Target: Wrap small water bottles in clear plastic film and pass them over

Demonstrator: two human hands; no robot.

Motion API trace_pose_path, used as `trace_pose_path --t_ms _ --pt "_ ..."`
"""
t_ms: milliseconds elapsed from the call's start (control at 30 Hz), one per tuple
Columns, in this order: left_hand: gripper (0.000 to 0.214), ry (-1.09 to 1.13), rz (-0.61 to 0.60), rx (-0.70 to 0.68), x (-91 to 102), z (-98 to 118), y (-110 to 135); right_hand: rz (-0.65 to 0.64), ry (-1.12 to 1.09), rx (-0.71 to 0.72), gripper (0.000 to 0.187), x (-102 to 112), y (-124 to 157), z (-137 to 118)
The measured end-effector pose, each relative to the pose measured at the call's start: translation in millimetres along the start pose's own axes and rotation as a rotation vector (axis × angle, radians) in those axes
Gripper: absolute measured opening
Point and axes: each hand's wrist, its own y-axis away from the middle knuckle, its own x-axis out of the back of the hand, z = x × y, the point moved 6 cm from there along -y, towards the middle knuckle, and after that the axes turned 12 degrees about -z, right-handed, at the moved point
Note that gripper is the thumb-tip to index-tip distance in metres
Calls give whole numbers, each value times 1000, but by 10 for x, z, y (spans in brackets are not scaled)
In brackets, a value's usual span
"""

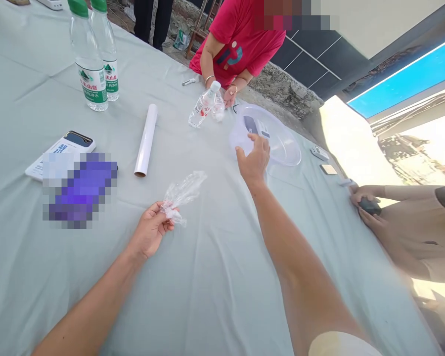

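Note:
My left hand [152, 231] is closed on a crumpled piece of clear plastic film [187, 189], pinched between thumb and fingers just above the cloth. Whether it is a bag or a loose sheet I cannot tell. Farther off, my right hand [255, 160] reaches out with thumb and fingers apart and nothing in it. It is at the near left rim of a translucent plastic basin [291, 154], partly covering it. Inside that basin lies a grey and white item [256, 126]. A white roll [146, 141] lies beyond my left hand.
Two green-capped water bottles [91, 84] stand at the back left. Near them lie a power bank [55, 153] and a blurred purple object [85, 188]. A tilted clear bottle [203, 106] is by a person in red [233, 44]. Another person's hands [371, 202] are at the right edge.

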Motion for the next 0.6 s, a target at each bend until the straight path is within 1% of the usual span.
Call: trace_pose_path --t_ms 33,67,100,133,200,267,300,400,433,467,500,567,600 --pt "37 27 12 -4 14 3 -2 -15 132 -47 54 28 -119 100" --pt "37 47 15 -8 20 6 -4 -64 235 -103 62 38 -213 203" --pt "37 64 18 -13 22 11 -4 -127 307 -154 66 40 -278 298" --pt "37 77 22 -18 22 15 -4 -190 358 -192 65 40 -314 374" --pt "36 100 39 -24 23 19 0 -286 427 -228 58 53 -313 454" --pt "35 113 65 -30 28 16 7 -348 474 -215 50 91 -246 446" --pt "34 112 78 -33 31 12 11 -386 487 -205 44 115 -195 427" --pt "32 88 99 -37 32 -10 24 -536 497 -158 17 196 -37 311" --pt "31 77 100 -36 29 -19 28 -560 486 -129 18 231 -12 237" --pt "30 66 97 -35 25 -28 31 -549 461 -95 24 272 -18 139" --pt "29 58 93 -35 20 -36 33 -503 418 -55 30 312 -60 14" --pt "27 48 82 -38 13 -48 33 -345 276 29 30 352 -252 -288" --pt "26 46 75 -42 10 -50 30 -274 195 70 27 326 -395 -445"
